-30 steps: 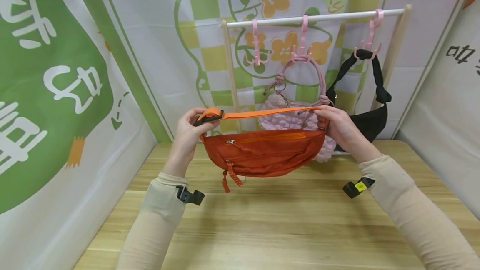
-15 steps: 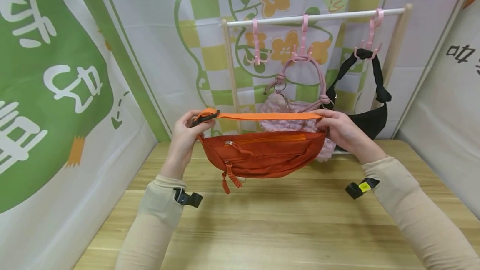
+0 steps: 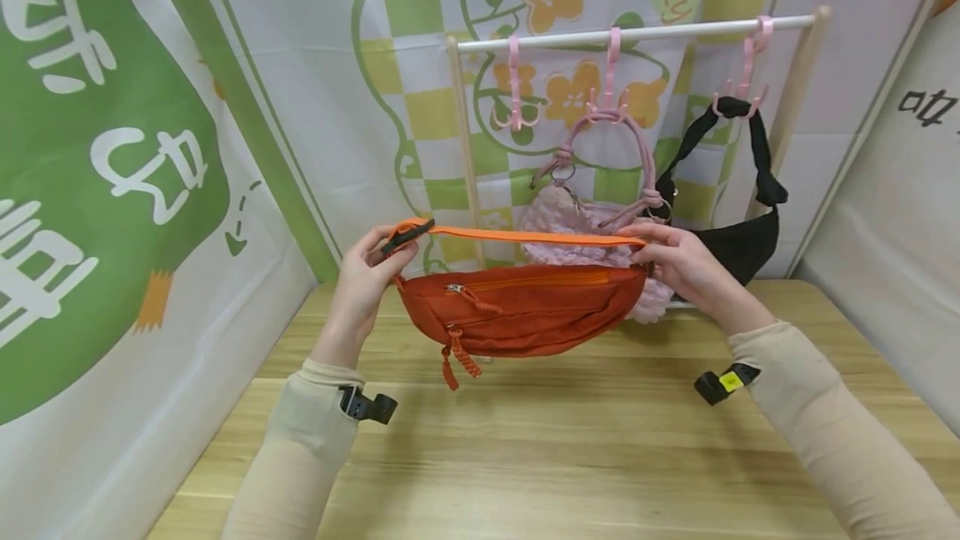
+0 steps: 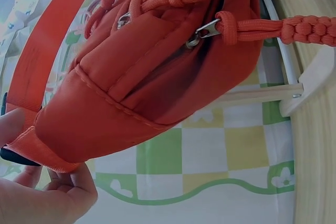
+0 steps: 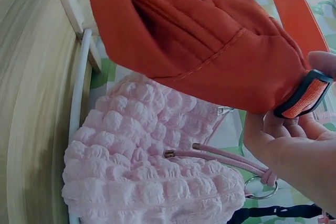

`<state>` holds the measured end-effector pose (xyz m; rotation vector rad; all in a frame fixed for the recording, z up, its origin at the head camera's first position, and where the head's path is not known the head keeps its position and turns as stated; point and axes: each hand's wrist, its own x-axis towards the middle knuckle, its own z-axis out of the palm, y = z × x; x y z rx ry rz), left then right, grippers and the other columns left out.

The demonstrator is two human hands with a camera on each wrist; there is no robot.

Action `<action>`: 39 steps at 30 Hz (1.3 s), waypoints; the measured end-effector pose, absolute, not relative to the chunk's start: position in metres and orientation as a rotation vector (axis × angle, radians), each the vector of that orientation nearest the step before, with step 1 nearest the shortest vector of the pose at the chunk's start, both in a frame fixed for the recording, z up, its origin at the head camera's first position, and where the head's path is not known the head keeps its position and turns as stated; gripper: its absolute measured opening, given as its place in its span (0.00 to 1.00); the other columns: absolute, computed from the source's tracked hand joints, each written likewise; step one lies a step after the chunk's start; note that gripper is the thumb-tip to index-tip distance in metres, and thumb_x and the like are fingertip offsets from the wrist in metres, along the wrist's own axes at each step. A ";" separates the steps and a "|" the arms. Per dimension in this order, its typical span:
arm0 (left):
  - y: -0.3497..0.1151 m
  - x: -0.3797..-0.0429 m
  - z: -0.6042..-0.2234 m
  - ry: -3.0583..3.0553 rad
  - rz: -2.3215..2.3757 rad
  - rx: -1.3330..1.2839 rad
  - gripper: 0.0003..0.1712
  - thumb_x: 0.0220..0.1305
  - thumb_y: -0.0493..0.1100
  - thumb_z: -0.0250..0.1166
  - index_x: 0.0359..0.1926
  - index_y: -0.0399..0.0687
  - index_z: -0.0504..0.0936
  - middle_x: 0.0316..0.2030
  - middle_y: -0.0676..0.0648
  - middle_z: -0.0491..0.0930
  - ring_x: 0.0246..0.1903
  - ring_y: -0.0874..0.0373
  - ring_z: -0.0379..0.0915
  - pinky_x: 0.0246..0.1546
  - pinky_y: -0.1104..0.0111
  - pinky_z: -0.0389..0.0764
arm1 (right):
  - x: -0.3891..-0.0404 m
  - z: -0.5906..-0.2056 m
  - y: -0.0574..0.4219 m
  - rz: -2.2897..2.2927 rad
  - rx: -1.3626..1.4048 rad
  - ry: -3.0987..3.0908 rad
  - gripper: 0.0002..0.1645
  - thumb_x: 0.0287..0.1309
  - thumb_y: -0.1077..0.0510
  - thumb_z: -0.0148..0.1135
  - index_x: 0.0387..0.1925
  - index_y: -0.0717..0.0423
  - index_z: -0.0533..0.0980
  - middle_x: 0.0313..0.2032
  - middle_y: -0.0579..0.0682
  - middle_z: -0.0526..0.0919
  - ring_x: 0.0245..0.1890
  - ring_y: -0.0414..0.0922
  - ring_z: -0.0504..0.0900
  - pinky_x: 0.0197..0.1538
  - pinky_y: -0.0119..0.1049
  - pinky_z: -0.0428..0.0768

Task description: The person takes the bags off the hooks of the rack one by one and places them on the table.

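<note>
Between both hands an orange-red waist bag (image 3: pixel 525 311) is held up above the table, its bright orange strap (image 3: pixel 525 234) stretched along the top. My left hand (image 3: pixel 363 273) pinches the strap at a black buckle (image 3: pixel 407 236) by the bag's left end. At the other end my right hand (image 3: pixel 678 265) grips the strap where it joins the bag. A second black buckle (image 5: pixel 304 95) shows by the fingers in the right wrist view. Braided zipper pulls (image 4: pixel 310 30) dangle from the bag's front.
Behind the bag stands a rack with a white rail (image 3: pixel 555 39) and pink hooks. A puffy pink bag (image 5: pixel 152 166) hangs on the middle hook and a black bag (image 3: pixel 738 244) on the right one. The left hook (image 3: pixel 515 98) carries nothing. The wooden table (image 3: pixel 540 457) lies below.
The waist bag and my left hand have shifted slightly left. My right hand has moved a little right and down, and the strap has dropped slightly, now sloping gently down to the right.
</note>
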<state>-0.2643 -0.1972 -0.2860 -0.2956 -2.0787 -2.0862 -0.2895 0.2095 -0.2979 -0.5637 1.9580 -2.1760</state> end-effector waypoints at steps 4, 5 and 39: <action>-0.200 -0.262 -0.289 -2.047 -2.119 -0.283 0.16 0.62 0.45 0.64 0.52 0.58 0.77 0.35 0.58 0.78 0.31 0.63 0.66 0.31 0.74 0.69 | -0.287 -0.301 0.207 -2.176 -0.527 2.073 0.12 0.64 0.64 0.53 0.42 0.48 0.79 0.47 0.42 0.74 0.42 0.39 0.75 0.43 0.28 0.77; -0.201 -0.262 -0.289 -2.027 -2.143 -0.274 0.17 0.63 0.45 0.64 0.53 0.57 0.77 0.33 0.58 0.76 0.29 0.64 0.65 0.30 0.73 0.69 | -0.286 -0.302 0.207 -2.175 -0.529 2.100 0.10 0.64 0.63 0.54 0.42 0.50 0.79 0.46 0.42 0.74 0.42 0.39 0.75 0.43 0.28 0.78; -0.220 -0.254 -0.314 -1.997 -2.287 -0.013 0.10 0.63 0.37 0.62 0.42 0.59 0.80 0.37 0.55 0.75 0.33 0.63 0.65 0.31 0.74 0.72 | -0.276 -0.333 0.192 -2.248 -0.198 1.922 0.05 0.64 0.54 0.57 0.34 0.41 0.79 0.33 0.39 0.81 0.33 0.36 0.80 0.41 0.31 0.81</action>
